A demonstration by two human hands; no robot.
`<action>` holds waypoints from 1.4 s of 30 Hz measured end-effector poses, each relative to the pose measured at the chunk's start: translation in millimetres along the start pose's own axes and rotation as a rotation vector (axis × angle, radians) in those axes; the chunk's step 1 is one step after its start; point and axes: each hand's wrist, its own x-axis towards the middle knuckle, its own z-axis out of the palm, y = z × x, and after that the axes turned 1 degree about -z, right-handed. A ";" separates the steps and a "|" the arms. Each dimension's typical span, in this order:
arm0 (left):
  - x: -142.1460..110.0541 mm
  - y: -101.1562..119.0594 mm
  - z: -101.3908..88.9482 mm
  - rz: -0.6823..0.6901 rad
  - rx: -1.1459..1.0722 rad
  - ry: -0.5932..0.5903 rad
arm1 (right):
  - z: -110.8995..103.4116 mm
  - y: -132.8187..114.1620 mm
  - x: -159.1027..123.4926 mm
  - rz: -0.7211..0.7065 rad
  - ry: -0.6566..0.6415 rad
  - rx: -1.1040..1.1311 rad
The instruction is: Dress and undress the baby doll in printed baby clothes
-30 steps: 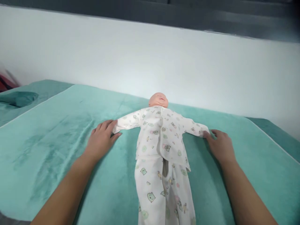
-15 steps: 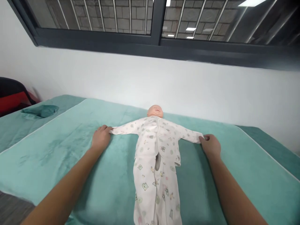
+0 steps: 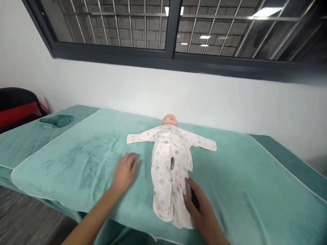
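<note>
A baby doll lies face up, its head toward the wall and its arms stretched out to both sides. It wears a white long-sleeved top printed with small animals, over matching trousers. To the left of the doll, my left hand is slightly blurred over the bed cover, fingers loosely bent and holding nothing. My right hand is beside the trouser leg on the right, with thumb and fingers apart at its edge. Whether it touches the cloth I cannot tell.
A green plush cover spreads over the bed, which has a face hole at its left end. Behind it rises a white wall below a dark-framed window with metal bars. A red and black object stands far left.
Both hands have let go of the sleeve cuffs and moved inward and nearer to me. My right hand has come down beside the trouser leg. The view has shifted, showing more floor.
</note>
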 end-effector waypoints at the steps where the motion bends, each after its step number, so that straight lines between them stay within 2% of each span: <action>1: -21.1 12.2 1.6 0.020 -0.117 -0.038 | -0.8 -1.7 -11.9 -0.018 0.036 -0.015; 3: -62.5 38.3 7.7 0.041 -0.332 -0.104 | -2.9 -6.4 -27.1 -0.096 0.046 -0.087; 5: -98.0 59.6 17.3 0.074 -0.477 -0.161 | -3.9 -11.8 -34.9 -0.201 -0.001 -0.203; 7: -124.1 71.7 29.7 0.102 -0.525 -0.189 | -3.0 -16.1 -39.1 -0.291 -0.035 -0.326; 9: -139.5 76.0 42.3 0.118 -0.502 -0.143 | -2.0 -19.7 -41.7 -0.325 -0.029 -0.396; 13: -144.6 79.7 52.1 0.168 -0.432 0.010 | -6.1 -33.7 -44.7 -0.346 0.002 -0.344; 16: -142.5 84.9 42.9 0.204 -0.442 0.121 | -12.7 -49.0 -46.8 -0.421 0.000 -0.298; 20: -149.0 85.8 29.8 0.202 -0.469 0.234 | -7.4 -62.3 -47.3 -0.478 -0.099 -0.385; 25: -162.2 78.2 22.8 0.272 -0.472 0.258 | 20.0 -68.3 -39.3 -0.475 -0.066 -0.565; 30: -172.0 75.2 12.9 0.327 -0.428 0.211 | 32.8 -66.8 -45.0 -0.484 0.005 -0.465; 33: -176.9 71.6 5.9 0.371 -0.455 0.151 | 32.0 -67.0 -56.3 -0.583 -0.010 -0.424; 36: -167.9 61.7 -1.4 0.397 -0.502 0.048 | 14.4 -67.9 -50.6 -0.637 -0.182 -0.308; 38: -145.3 52.9 -4.0 0.297 -0.543 0.027 | -7.8 -63.9 -28.0 -0.486 -0.246 -0.157; 39: -128.1 48.9 -3.8 0.192 -0.571 0.048 | -19.9 -59.1 -10.6 -0.365 -0.220 -0.095; 42: -59.8 44.2 4.2 -0.169 -0.636 0.105 | -46.2 -33.4 57.5 0.014 0.125 -0.077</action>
